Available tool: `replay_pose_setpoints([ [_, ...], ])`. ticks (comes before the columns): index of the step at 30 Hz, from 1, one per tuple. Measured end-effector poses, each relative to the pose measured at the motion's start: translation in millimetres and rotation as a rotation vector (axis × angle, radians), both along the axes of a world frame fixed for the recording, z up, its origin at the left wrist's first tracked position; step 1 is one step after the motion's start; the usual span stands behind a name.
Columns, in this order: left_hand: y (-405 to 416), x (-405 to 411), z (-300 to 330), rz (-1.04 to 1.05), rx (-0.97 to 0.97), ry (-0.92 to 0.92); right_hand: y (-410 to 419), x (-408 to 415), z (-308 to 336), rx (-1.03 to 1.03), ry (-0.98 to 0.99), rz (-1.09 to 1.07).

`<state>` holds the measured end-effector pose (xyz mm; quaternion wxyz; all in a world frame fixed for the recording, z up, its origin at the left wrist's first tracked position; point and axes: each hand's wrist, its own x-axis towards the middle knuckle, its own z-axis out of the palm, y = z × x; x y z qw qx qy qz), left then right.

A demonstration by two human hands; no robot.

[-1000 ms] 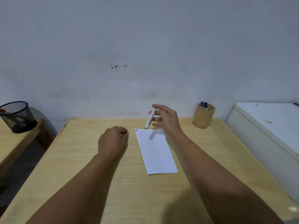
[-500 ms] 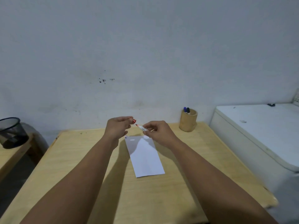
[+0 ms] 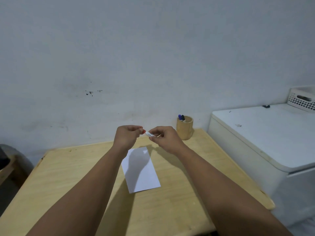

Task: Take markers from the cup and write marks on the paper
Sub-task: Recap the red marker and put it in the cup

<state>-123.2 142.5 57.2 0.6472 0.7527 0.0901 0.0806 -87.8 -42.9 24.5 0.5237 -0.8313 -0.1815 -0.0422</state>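
Both hands are raised above the far end of the white paper, which lies on the wooden table. My right hand pinches a white marker by its barrel. My left hand grips the marker's red cap at the barrel's left end, cap and barrel touching. The wooden cup stands at the table's far right corner with a blue and a black marker sticking out.
A white chest-like cabinet stands right of the table with a white perforated basket on top. A wall runs behind the table. A lower wooden surface sits at the far left.
My left hand lifted off the table and met my right hand. The marker tipped from upright to level, its red-capped end now in my left fingers. The view shifted right.
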Motion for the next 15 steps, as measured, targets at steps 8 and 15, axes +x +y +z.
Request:
replay_pose_setpoints([
  [8,-65,30,11,-0.089,-0.088,0.009,-48,12,-2,0.144,-0.013,-0.135],
  [15,-119,86,2,-0.183,0.142,-0.074,-108,59,26,0.223,-0.102,-0.421],
])
